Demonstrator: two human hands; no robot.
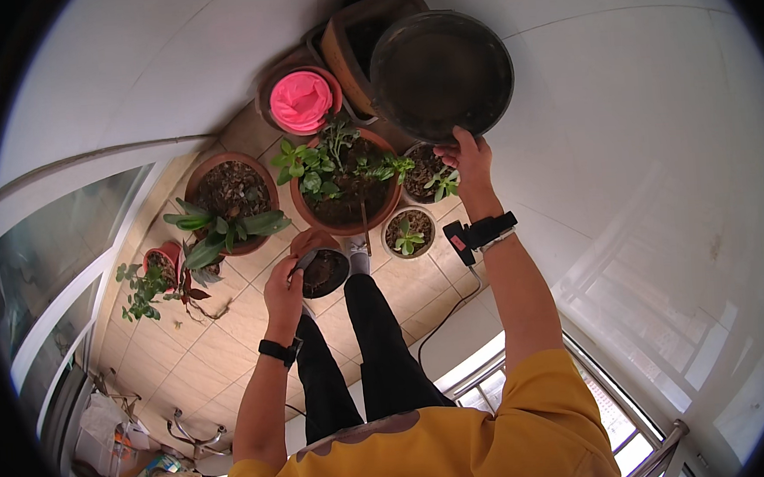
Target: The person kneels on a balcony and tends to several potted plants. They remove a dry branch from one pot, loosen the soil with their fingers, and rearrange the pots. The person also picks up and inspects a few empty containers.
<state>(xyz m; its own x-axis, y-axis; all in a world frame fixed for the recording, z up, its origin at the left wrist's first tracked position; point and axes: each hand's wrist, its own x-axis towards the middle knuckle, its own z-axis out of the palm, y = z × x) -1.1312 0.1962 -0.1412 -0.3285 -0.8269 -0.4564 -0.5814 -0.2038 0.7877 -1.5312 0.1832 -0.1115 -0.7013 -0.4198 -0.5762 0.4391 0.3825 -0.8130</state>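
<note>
My left hand (285,298) grips the rim of a small black plant pot (339,274), tilted so that some dark soil shows inside. Just beyond that pot is a reddish-brown pot (315,240), partly hidden. At the upper right, my right hand (471,164) has its fingers on the near rim of a large round black basin (444,77). The basin's inside looks dark, with no plant in it. Between my hands stands a wide terracotta pot (348,217) with leafy plants and a thin upright stick (365,223).
A rectangular brown planter (347,63) and a pot with a pink plastic bag (301,102) stand against the wall. Small succulent pots (409,232) are at the right; a broad-leaved potted plant (232,202) is at the left. A cable (436,327) hangs from my right wrist.
</note>
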